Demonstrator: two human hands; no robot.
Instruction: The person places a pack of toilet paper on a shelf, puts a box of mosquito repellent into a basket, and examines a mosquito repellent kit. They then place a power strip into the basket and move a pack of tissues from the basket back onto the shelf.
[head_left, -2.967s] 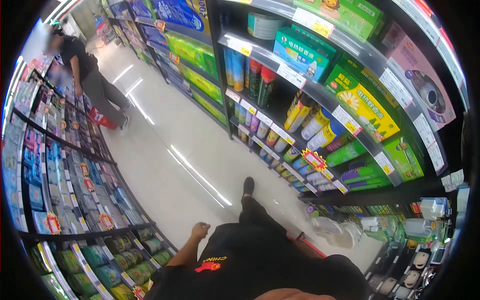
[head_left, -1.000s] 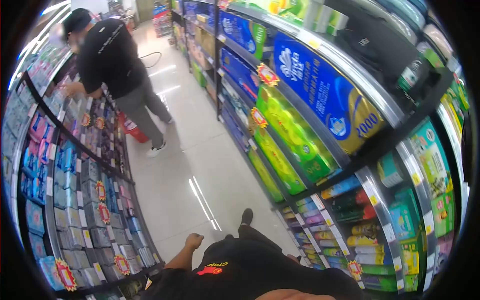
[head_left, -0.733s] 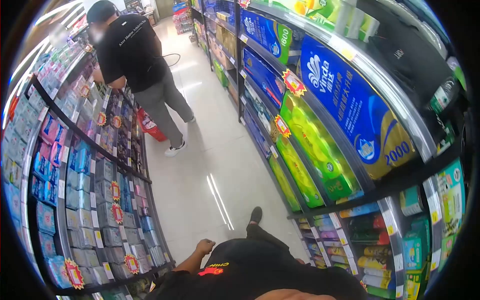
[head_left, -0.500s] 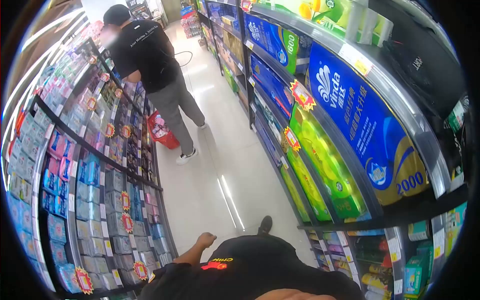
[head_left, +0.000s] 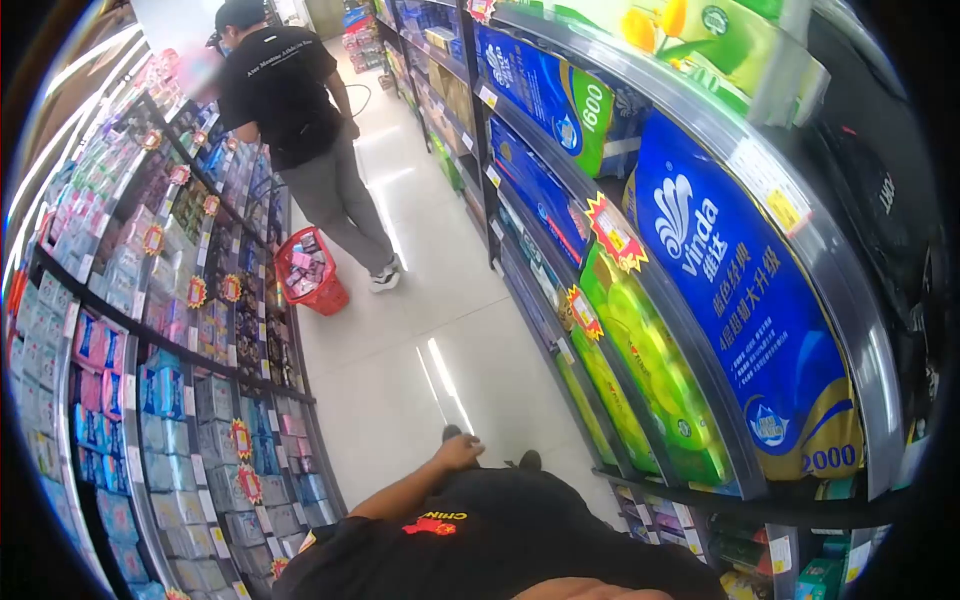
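Note:
My left hand hangs low in front of my black shirt, over the tiled floor. Its fingers are loosely curled and nothing shows in them. My shoe tips appear just past it. No part of my right hand is visible. To my right, a large blue Vinda pack stands on a shelf, with green packs beside it. Small packets in blue, white and pink fill the rack on my left.
Ahead on the left, a person in a black shirt and grey trousers faces the left rack. A red basket holding small packages is on the floor beside that person. The pale tiled aisle runs between both racks, and starburst price tags stick out from the shelves.
My left hand has swung forward and right, across the front of my body. The view has shifted along the aisle, and the person's legs have changed position beside the basket.

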